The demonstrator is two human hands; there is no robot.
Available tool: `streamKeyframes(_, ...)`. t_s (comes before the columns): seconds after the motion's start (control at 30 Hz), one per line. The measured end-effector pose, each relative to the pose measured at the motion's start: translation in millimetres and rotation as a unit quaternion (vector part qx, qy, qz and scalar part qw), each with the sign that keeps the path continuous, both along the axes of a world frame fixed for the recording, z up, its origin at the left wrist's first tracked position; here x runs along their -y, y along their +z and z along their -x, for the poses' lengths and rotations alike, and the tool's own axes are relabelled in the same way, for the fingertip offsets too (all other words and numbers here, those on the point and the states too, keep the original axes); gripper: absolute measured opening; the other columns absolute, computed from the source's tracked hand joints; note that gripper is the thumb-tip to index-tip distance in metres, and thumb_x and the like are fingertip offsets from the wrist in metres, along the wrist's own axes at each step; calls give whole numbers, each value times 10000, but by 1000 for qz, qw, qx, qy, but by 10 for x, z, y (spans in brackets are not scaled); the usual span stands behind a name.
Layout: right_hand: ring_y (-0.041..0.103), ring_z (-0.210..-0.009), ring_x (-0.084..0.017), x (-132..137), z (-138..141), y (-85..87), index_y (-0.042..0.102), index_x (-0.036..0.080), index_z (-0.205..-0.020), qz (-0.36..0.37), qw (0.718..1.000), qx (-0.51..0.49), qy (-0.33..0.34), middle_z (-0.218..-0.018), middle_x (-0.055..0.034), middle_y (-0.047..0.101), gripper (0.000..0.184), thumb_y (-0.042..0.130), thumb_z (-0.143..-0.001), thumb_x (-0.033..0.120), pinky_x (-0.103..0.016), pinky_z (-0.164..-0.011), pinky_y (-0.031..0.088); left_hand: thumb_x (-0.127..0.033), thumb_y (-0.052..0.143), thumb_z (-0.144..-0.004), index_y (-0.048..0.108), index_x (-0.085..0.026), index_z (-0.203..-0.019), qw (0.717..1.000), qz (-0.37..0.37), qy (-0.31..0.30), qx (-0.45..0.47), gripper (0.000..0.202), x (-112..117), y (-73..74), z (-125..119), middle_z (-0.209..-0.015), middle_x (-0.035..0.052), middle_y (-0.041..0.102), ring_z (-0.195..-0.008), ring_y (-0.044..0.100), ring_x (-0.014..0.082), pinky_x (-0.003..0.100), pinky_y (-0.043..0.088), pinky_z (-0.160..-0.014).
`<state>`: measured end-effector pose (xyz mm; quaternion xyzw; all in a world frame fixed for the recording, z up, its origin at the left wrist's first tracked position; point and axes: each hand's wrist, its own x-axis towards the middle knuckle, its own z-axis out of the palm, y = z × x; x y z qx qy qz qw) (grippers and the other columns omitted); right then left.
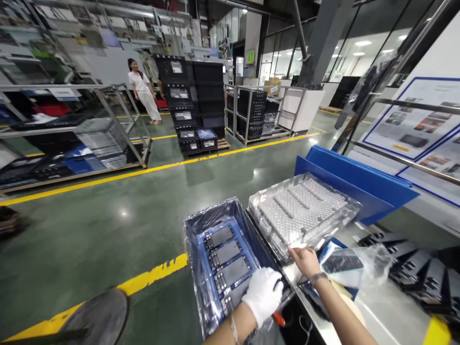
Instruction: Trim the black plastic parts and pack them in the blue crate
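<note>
My left hand (263, 294), in a white glove, is over the near right side of a black bin (247, 230) lined with clear plastic film. Its fingers are curled, and what they grip, if anything, is hidden. Inside the bin, several flat dark grey parts (230, 254) lie in a row on a blue layer (230, 229). My bare right hand (305, 261) pinches the near edge of a clear plastic tray (298, 206), which seems to top a stack beside the bin.
Blue sheets (355, 177) stand behind the trays. Several dark parts (420, 273) lie at the right, near a clear plastic bag (373, 258). An orange-red item (279, 318) sits below my left hand. Across the floor are stacked black crates (179, 96), metal racks and a standing person (143, 91).
</note>
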<state>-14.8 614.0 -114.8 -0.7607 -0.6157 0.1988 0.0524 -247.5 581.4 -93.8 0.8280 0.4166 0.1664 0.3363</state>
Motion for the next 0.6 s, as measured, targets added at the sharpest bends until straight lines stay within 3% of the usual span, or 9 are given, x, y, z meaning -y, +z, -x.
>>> streamKeyframes(0.1,674,-954,-184,-62,-39,24,676,174,-1015,36,999,2,-17,-1036,-45,710,309,584,-981,468,-435,-926,538,-282,510,-875,724,-165,-1009,1000,-19,-15,5,278,-84,50,-272,-1049,123,730,-990,657,349,512,517,-923)
streamKeyframes(0.17,674,-947,-183,-105,-83,60,676,173,-1009,56,998,-10,-19,-1029,-43,709,312,583,-982,470,-428,-917,542,-269,497,-866,709,-151,-1075,999,-26,-10,17,320,-163,86,-414,-1113,128,721,-1041,653,347,502,514,-962)
streamKeyframes(0.33,682,-941,-198,-140,-190,146,688,167,-973,94,994,-63,-9,-1003,-20,713,339,582,-977,488,-408,-896,556,-302,435,-894,694,-154,-1137,999,-23,22,41,384,-330,148,-615,-1156,132,722,-1075,660,322,471,510,-1008)
streamKeyframes(0.6,688,-931,-199,-180,-217,123,687,156,-982,104,990,-84,-45,-993,-19,715,347,590,-973,490,-406,-879,564,-199,431,-850,725,-129,-1073,997,-36,23,60,376,-268,-120,-659,-1078,155,738,-1027,685,325,488,555,-939)
